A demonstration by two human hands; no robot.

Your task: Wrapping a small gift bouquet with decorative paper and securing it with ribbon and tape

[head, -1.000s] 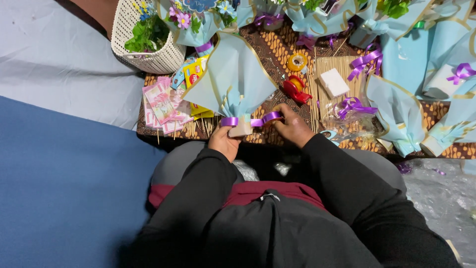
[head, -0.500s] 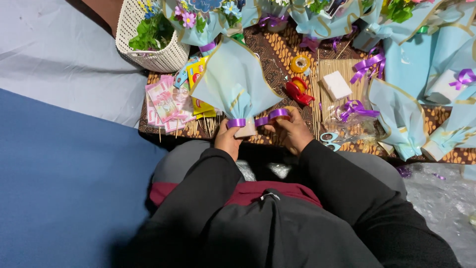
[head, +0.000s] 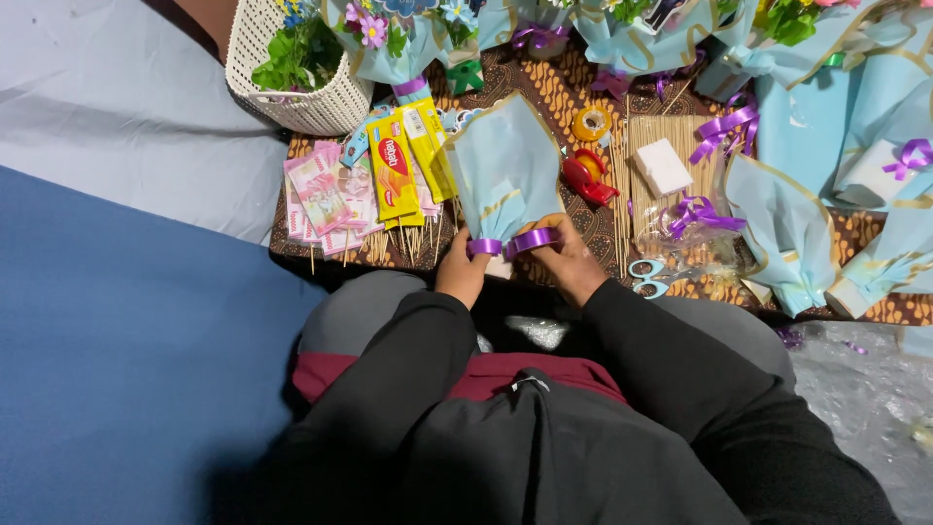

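A light blue paper-wrapped bouquet cone (head: 505,170) with gold trim lies in front of me on the patterned brown cloth (head: 573,83). A purple ribbon (head: 515,243) runs around its narrow neck. My left hand (head: 460,275) pinches the neck and the ribbon's left part. My right hand (head: 569,261) holds the ribbon's right end, pulled across the neck. Both arms wear black sleeves.
A white woven basket (head: 321,109) of greenery stands at the back left. Yellow snack packets (head: 403,160), pink packets (head: 321,190), wooden skewers (head: 637,160), a red tape dispenser (head: 588,177), scissors (head: 649,277), a white block (head: 663,165) and several finished blue bouquets (head: 787,233) crowd the cloth. A blue mat (head: 117,360) lies left.
The bouquet has turned more upright and sits closer to me. Both hands stayed at its neck, drawing the purple ribbon tighter across it.
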